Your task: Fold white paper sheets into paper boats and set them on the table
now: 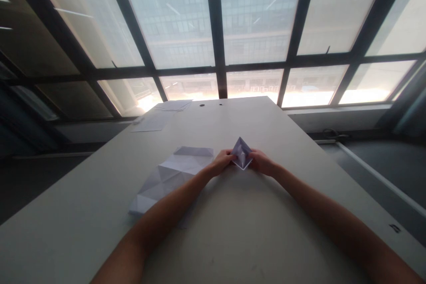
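A small piece of folded white paper (242,153), diamond-shaped from here with a hollow at its middle, is held up just above the table. My left hand (223,161) grips its left corner, thumb on the near face. On the opposite corner, my right hand (262,162) is closed, its fingertips partly hidden behind the paper. A larger creased sheet of white paper (176,173) lies beside my left forearm, which covers part of it.
The white table (266,230) stretches away toward large dark-framed windows (216,31). Flat paper sheets (151,122) lie at its far left. A small dark mark (395,228) shows near the right edge. Cables (334,134) rest beyond the table on the right.
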A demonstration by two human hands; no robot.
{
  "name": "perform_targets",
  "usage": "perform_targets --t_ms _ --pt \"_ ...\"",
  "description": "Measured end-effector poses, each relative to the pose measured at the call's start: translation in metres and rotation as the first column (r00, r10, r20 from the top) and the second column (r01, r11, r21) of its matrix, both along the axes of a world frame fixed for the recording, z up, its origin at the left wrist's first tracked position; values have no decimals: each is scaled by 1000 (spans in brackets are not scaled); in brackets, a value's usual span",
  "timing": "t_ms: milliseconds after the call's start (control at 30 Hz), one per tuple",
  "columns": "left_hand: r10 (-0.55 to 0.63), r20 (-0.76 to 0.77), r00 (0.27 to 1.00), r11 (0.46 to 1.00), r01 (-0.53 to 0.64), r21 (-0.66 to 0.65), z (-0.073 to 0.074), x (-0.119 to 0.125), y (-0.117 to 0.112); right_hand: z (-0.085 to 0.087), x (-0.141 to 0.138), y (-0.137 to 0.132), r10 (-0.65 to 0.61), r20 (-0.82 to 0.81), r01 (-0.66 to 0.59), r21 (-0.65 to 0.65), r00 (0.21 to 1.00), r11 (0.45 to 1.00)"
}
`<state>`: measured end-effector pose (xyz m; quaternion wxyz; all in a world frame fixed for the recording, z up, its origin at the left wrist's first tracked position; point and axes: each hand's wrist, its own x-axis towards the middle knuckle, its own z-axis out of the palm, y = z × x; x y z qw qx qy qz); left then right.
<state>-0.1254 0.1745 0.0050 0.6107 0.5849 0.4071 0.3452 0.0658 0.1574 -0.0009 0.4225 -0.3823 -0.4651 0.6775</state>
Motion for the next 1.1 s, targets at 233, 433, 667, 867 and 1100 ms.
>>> perform_targets --t_ms 233,433,667,867,1100 --pt "-57 39 998 998 57 0 -3 -5 4 0 -1 -2 -87 92 80 80 992 994" --pt "1 -103 995 999 4 54 -2 -10 7 0 2 -4 -189 331 129 195 924 972" --pt "26 -219 975 995 -5 95 2 -12 8 -7 4 0 -233 434 139 238 870 961" --pt "80 -270 959 985 -35 170 3 -10 6 -11 9 7 -271 554 134 275 787 952" --pt "133 -228 964 981 -96 166 -2 -10 13 -11 21 19 -283 627 92 319 726 943"
